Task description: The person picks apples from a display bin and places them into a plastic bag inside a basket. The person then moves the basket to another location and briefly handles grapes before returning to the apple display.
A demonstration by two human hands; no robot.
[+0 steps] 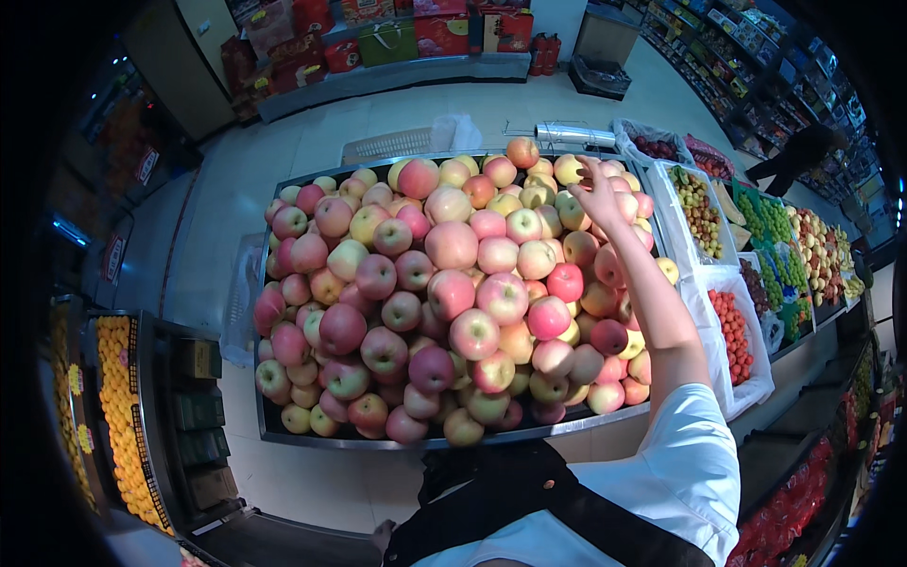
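Observation:
A broad heap of pink, red and yellow apples fills a metal-rimmed display bin in front of me. My right arm stretches across its right side. At the far right part of the heap, my right hand has its fingers apart, close beside a yellowish apple. Whether the fingertips touch the fruit cannot be made out. Low in the view, by my dark apron, only a small, dim part of my left hand shows; its fingers are mostly hidden.
A roll of clear plastic bags sits on a wire rack behind the bin. To the right stand white-lined crates of small red fruit and brownish fruit. Orange fruit fills a left stand. A person is at the far right.

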